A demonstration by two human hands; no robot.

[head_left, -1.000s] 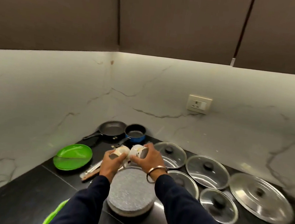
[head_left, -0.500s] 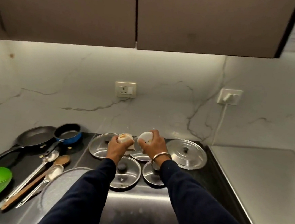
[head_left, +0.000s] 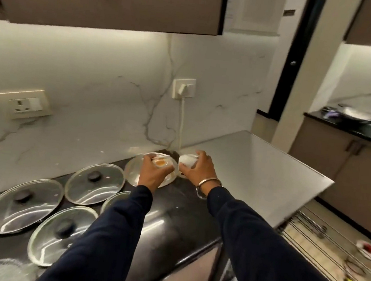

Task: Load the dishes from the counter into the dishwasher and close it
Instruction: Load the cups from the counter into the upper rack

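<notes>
Both hands are up over the black counter (head_left: pixel 178 211), mid-frame, each wrapped around a small white cup. The left hand (head_left: pixel 152 173) curls its fingers round the left cup (head_left: pixel 160 161), tipped so its mouth faces the camera, with an orange patch showing inside. The right hand (head_left: pixel 199 169) grips the right cup (head_left: pixel 188 160); which way it points is too blurred to tell. Behind the left hand lies a steel lid (head_left: pixel 134 171), and three glass lids (head_left: pixel 95 183) sit flat at lower left. At lower right, the wire dishwasher rack (head_left: pixel 330 247) stands pulled out beneath the steel worktop (head_left: pixel 258 170).
</notes>
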